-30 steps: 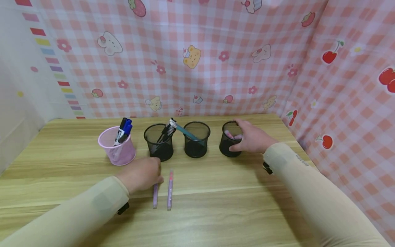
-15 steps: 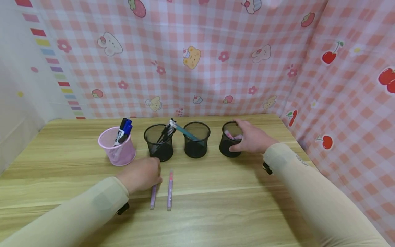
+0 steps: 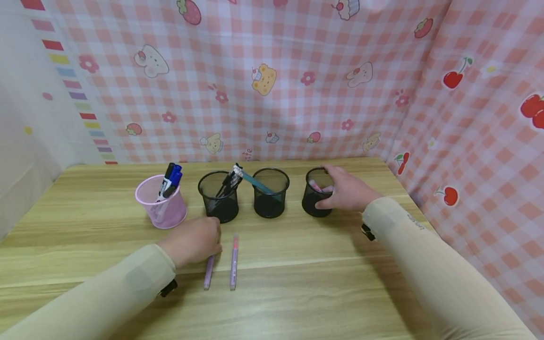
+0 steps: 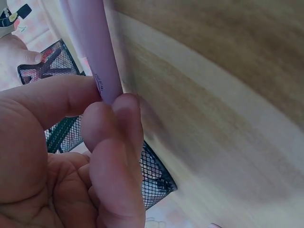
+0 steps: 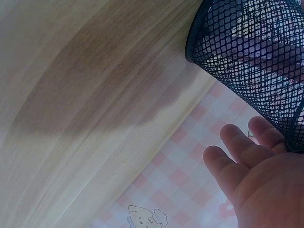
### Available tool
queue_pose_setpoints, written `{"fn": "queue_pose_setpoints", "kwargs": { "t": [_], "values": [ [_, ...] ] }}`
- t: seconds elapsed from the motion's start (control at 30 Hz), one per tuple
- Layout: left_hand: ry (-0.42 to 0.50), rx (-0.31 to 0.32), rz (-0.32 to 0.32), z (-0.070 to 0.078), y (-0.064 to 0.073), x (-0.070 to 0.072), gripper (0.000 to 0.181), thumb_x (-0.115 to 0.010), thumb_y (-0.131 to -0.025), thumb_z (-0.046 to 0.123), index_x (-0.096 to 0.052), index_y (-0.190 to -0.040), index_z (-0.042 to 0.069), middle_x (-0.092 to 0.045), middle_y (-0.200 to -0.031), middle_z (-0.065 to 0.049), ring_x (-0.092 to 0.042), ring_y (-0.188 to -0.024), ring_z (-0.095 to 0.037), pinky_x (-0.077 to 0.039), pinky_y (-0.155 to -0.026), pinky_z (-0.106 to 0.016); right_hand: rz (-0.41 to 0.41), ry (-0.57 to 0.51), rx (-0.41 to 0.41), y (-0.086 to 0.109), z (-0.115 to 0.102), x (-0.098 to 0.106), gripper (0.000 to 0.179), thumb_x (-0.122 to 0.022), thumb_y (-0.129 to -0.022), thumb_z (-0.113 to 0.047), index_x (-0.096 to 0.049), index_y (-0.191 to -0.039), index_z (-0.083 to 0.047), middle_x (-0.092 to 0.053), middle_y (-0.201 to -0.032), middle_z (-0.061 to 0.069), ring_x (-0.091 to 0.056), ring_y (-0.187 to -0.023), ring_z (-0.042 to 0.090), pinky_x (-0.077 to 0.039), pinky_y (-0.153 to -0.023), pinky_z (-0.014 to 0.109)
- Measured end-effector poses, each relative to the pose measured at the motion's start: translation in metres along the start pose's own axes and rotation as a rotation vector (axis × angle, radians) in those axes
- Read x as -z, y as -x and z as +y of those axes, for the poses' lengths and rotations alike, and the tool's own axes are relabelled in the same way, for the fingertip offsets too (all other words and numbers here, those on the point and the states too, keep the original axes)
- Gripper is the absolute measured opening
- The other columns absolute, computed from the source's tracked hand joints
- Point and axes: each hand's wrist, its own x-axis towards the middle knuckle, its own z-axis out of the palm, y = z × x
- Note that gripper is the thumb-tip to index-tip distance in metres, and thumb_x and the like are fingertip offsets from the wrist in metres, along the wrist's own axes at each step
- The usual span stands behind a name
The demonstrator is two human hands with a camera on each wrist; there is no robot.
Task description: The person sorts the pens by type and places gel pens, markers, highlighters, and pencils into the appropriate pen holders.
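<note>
In the head view my left hand (image 3: 191,242) is in front of the black mesh pen cups, pinching a lilac highlighter (image 3: 208,273). The left wrist view shows the thumb and fingertips closed on one end of this highlighter (image 4: 97,47). A second highlighter (image 3: 234,264) with a pink section lies on the table just right of it. Over at the right, my right hand (image 3: 348,191) holds a black mesh pen cup (image 3: 313,206), its thumb across the front and fingers at the far rim. Pinkish pens lean inside that cup. In the right wrist view several fingers (image 5: 242,156) extend beside the mesh.
A pink mesh cup (image 3: 165,215) with blue and black markers stands at the left. Beside it are a black mesh cup (image 3: 222,208) of black pens and another black cup (image 3: 269,205) with a teal pen. A checked cloth (image 3: 272,108) hangs behind the wooden table (image 3: 297,293).
The lower end of the pinched highlighter has swung a little to the left, away from the second one. My right hand and the cups stay in place.
</note>
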Motion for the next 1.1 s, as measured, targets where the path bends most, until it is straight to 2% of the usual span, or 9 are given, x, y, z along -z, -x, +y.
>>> {"fn": "queue_pose_setpoints", "kwargs": {
  "t": [0.17, 0.4, 0.63, 0.83, 1.1],
  "values": [
    [0.015, -0.020, 0.027, 0.000, 0.001, 0.002, 0.022, -0.076, -0.091, 0.019, -0.065, -0.105, 0.006, -0.067, -0.085, -0.002, -0.063, -0.073, -0.016, -0.057, -0.066, -0.034, -0.002, -0.002, -0.004, 0.000, 0.000, 0.000, 0.119, -0.091, -0.078, -0.046, -0.022, -0.167, -0.009, -0.035, -0.166, 0.023, -0.053, -0.140, 0.043, -0.042, -0.117, 0.062],
    [0.036, -0.056, 0.062, 0.002, 0.002, 0.004, 0.027, -0.073, -0.094, 0.017, -0.065, -0.116, 0.004, -0.068, -0.086, -0.002, -0.063, -0.073, -0.014, -0.057, -0.066, -0.030, -0.002, 0.006, -0.003, 0.003, 0.000, 0.001, 0.118, -0.091, -0.078, -0.046, -0.021, -0.167, -0.010, -0.035, -0.166, 0.022, -0.053, -0.139, 0.043, -0.043, -0.117, 0.062],
    [0.114, -0.017, 0.070, 0.009, 0.004, 0.010, 0.039, -0.070, -0.095, 0.015, -0.063, -0.132, 0.004, -0.071, -0.098, -0.006, -0.064, -0.074, -0.015, -0.056, -0.064, -0.029, -0.004, -0.002, 0.005, 0.003, 0.001, 0.001, 0.119, -0.091, -0.078, -0.045, -0.021, -0.167, -0.009, -0.035, -0.166, 0.023, -0.051, -0.141, 0.043, -0.041, -0.118, 0.062],
    [0.161, 0.008, 0.088, 0.014, 0.007, 0.014, 0.040, -0.069, -0.095, 0.014, -0.061, -0.134, 0.008, -0.068, -0.094, -0.005, -0.061, -0.070, -0.017, -0.051, -0.058, -0.030, -0.019, -0.020, -0.008, 0.002, 0.001, 0.001, 0.120, -0.091, -0.078, -0.044, -0.019, -0.168, -0.010, -0.032, -0.167, 0.023, -0.052, -0.141, 0.043, -0.041, -0.118, 0.062],
    [0.205, -0.007, 0.130, 0.018, 0.009, 0.017, 0.042, -0.067, -0.097, 0.018, -0.058, -0.137, 0.010, -0.066, -0.090, -0.003, -0.060, -0.069, -0.017, -0.050, -0.058, -0.031, -0.019, -0.017, -0.016, 0.002, -0.001, 0.002, 0.119, -0.090, -0.079, -0.044, -0.018, -0.168, -0.011, -0.032, -0.168, 0.022, -0.051, -0.142, 0.043, -0.040, -0.119, 0.063]
  ]
}}
